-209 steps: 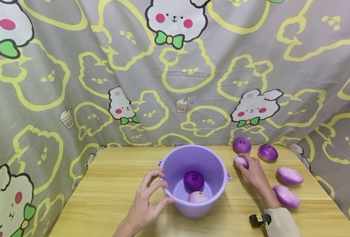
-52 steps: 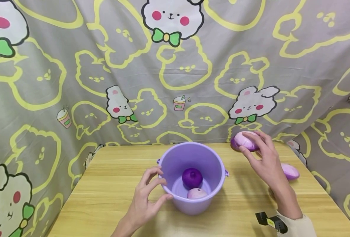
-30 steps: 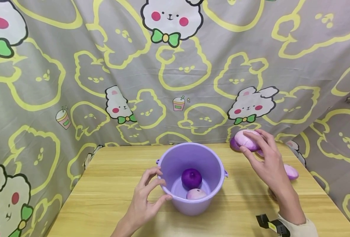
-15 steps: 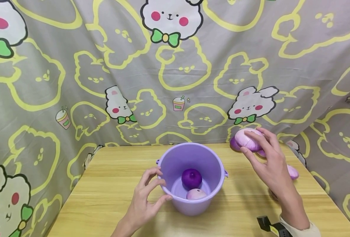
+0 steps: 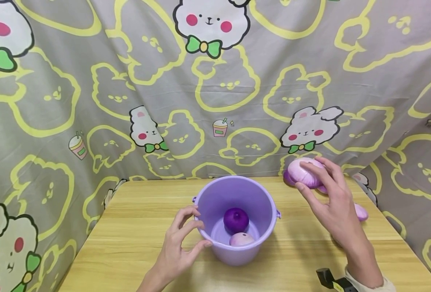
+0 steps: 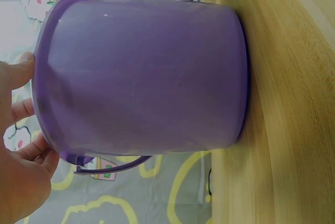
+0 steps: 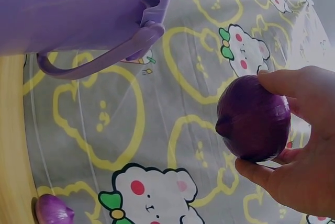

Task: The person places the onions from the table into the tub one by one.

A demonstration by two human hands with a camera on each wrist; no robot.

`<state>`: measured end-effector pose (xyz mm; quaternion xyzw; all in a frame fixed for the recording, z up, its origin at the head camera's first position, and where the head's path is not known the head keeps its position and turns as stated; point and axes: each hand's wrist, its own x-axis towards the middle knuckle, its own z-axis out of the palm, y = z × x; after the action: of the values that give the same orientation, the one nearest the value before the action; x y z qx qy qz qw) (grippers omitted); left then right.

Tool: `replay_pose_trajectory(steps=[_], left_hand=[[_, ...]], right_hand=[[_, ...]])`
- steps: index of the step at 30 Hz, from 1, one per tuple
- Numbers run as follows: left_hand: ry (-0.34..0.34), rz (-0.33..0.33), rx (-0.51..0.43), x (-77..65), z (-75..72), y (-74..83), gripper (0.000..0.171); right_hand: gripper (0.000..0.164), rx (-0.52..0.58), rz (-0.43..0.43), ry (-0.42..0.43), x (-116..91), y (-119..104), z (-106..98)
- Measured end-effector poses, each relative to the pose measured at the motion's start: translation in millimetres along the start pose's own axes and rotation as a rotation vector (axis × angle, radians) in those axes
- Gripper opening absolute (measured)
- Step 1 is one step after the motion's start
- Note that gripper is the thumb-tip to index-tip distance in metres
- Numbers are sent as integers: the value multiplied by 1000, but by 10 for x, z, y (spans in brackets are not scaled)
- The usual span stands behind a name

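My right hand (image 5: 334, 198) holds a purple onion (image 5: 303, 172) raised over the back right of the table, thumb on one side and fingers on the other. Its pale root end faces up in the head view; the right wrist view shows the dark purple onion (image 7: 254, 119) with its pointed tip. My left hand (image 5: 179, 239) touches the left rim of a lilac bucket (image 5: 233, 257), thumb and fingertips at the edge. Inside the bucket lie a dark purple onion (image 5: 236, 220) and a paler one (image 5: 242, 239).
Another purple onion (image 5: 289, 178) sits at the table's back edge, partly covered by the held one. Behind my right forearm a pale onion (image 5: 360, 212) shows. A cartoon-print curtain (image 5: 186, 89) hangs close behind the wooden table (image 5: 135, 219). The bucket's handle (image 7: 99, 62) hangs down.
Seven seconds ago my right hand was low at an onion on the table; since then it has lifted it. In the last second it rose slightly more. My left hand stays at the rim.
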<state>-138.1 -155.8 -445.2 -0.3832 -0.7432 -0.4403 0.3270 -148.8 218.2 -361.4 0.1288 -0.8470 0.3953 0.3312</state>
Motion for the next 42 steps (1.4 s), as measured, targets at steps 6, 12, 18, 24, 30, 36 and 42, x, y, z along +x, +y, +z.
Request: replay_pose_trajectory(steps=[6, 12, 18, 24, 30, 36, 42], left_hand=[[0, 1, 0, 7, -1, 8, 27], [1, -1, 0, 12, -1, 19, 27], [1, -3, 1, 13, -5, 22, 28], [0, -7, 7, 1, -5, 14, 28], [-4, -13, 12, -11, -3, 1, 28], [-5, -16, 9, -15, -5, -4, 28], [-10, -26, 6, -15, -8, 2, 28]], right_hand=[[60, 17, -44, 17, -3, -42, 0], [59, 20, -61, 18, -13, -103, -19], [59, 29, -70, 17, -32, -163, -26], [61, 42, -98, 22, -35, -197, -12], [63, 50, -136, 31, -40, -211, -3], [62, 56, -156, 11, -28, -255, -6], [60, 53, -163, -14, -40, -304, -7]])
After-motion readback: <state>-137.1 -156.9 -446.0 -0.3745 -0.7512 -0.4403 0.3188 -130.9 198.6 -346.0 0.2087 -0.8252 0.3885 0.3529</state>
